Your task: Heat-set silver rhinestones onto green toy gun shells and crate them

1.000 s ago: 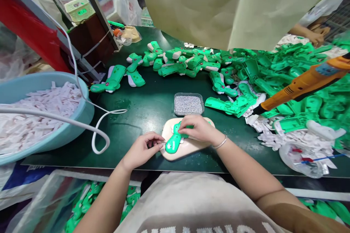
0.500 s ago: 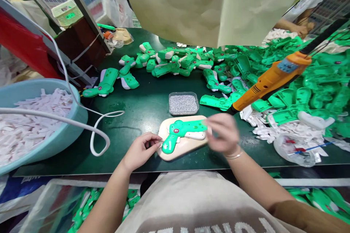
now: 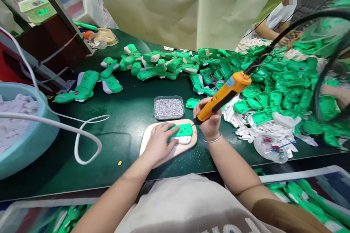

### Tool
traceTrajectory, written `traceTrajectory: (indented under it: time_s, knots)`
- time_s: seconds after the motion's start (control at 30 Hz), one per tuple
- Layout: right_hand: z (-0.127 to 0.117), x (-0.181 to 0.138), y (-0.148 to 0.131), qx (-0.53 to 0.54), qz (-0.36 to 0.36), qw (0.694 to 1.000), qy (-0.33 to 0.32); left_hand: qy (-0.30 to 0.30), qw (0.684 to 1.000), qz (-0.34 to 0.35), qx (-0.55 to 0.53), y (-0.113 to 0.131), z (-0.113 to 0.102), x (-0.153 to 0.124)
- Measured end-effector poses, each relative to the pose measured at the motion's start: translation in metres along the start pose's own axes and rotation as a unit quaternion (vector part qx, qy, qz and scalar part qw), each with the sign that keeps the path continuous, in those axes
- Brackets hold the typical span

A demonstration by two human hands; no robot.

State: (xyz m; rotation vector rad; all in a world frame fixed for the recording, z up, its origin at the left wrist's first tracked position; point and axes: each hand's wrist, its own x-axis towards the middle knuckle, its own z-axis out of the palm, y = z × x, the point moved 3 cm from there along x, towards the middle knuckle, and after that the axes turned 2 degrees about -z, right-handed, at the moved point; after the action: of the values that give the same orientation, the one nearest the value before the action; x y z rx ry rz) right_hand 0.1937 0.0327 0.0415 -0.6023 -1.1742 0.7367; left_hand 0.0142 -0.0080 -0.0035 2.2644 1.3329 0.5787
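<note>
A green-and-white plastic toy [image 3: 186,130] lies on a beige board [image 3: 145,139] at the table's front. My left hand [image 3: 160,140] rests across its left part, fingers on the far side and thumb on the near side, holding it down and hiding much of it. In my right hand [image 3: 210,123] is an orange electric screwdriver [image 3: 222,98], tilted, its tip pointing down at the toy's right end. Whether the bit touches the toy I cannot tell. Just behind the board stands a clear tray [image 3: 168,118] of small silvery pieces that look like screws.
Several similar toys [image 3: 149,67] lie along the back. Heaped green shells [image 3: 290,80] and white parts [image 3: 247,129] cover the right. At left are a blue basin [image 3: 41,127] of white pieces and a looped white cable [image 3: 82,131]. A co-worker's arm [image 3: 266,31] shows far right.
My right hand has left the toy's right end and taken hold of the hanging screwdriver, bringing it down and leftward. My left hand has moved from the board's left edge onto the toy.
</note>
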Motion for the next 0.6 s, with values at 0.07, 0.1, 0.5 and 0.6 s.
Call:
traceTrajectory:
  time_s: [0.07,0.1,0.5,0.6]
  knots:
    - [0.001,-0.005,0.002,0.000,0.000,1.000,0.011,-0.002,1.000,-0.004,-0.002,-0.001,0.000,-0.001]
    - [0.000,-0.006,0.004,0.005,0.002,1.000,0.013,-0.002,1.000,-0.004,-0.005,-0.002,0.000,-0.002]
    - [-0.001,-0.011,0.020,0.035,0.044,0.998,-0.017,-0.016,1.000,-0.006,-0.016,-0.001,-0.002,-0.003]
    - [0.000,-0.007,0.022,0.038,0.058,0.996,-0.047,-0.025,1.000,-0.006,-0.007,0.000,-0.001,-0.002]
